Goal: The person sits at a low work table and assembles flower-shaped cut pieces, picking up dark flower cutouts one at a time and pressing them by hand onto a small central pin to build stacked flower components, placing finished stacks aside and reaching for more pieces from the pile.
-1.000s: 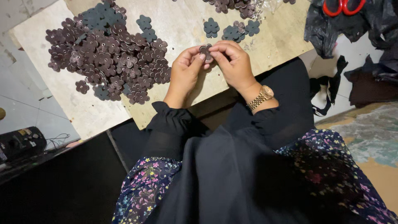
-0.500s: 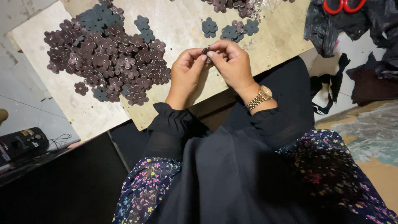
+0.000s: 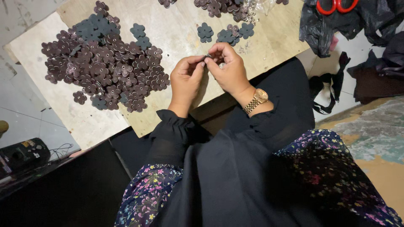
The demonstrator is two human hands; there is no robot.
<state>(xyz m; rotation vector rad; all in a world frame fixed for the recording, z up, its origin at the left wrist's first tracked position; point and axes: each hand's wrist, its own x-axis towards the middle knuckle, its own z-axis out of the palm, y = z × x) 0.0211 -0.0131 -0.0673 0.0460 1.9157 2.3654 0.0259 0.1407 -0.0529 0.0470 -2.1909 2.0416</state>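
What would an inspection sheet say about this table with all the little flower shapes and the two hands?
Surface: pale wooden board, scuffed, lying on a tiled floor.
Job's things: big pile of dark brown flower pieces on the board's left; a small dark piece pinched between both hands.
Clutter: a few grey-blue flower pieces beyond the hands; black bag and red-handled scissors at top right.
Grippers: left hand and right hand meet at the fingertips; gold wristwatch on the right wrist.
Cables: thin wire beside a black device.
Surroundings: black strap on the floor at right.
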